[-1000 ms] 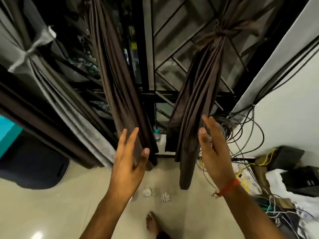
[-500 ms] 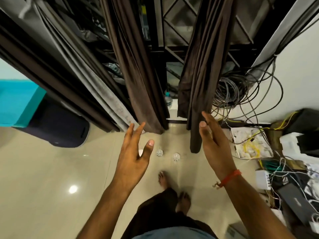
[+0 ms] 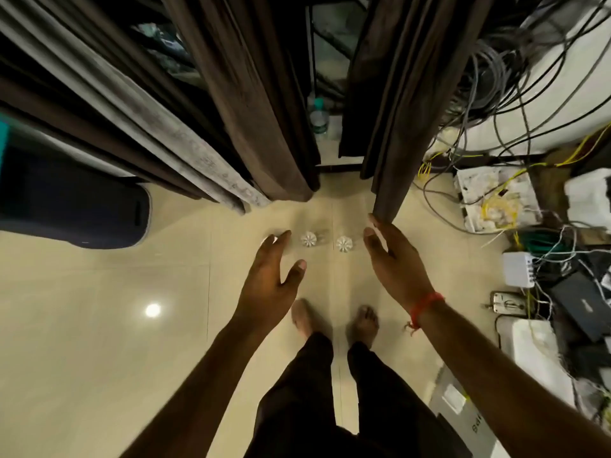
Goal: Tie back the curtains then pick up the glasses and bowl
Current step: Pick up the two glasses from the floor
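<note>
A: Glossy beige floor tiles [image 3: 99, 342] are carrying the items?

B: Yes. Left hand [image 3: 267, 285] is hovering, fingers spread, holding nothing; the bowl [image 3: 269, 240] is peeking past its fingertips. Two glasses [image 3: 308, 239] are standing upright, axes vertical, likely fragile and slippery; I'd grip the sidewalls. Right hand [image 3: 393, 259] is also spread, empty.

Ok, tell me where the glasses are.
In the head view, two glasses stand side by side on the floor, just past both hands' fingertips, below the curtains.
</note>
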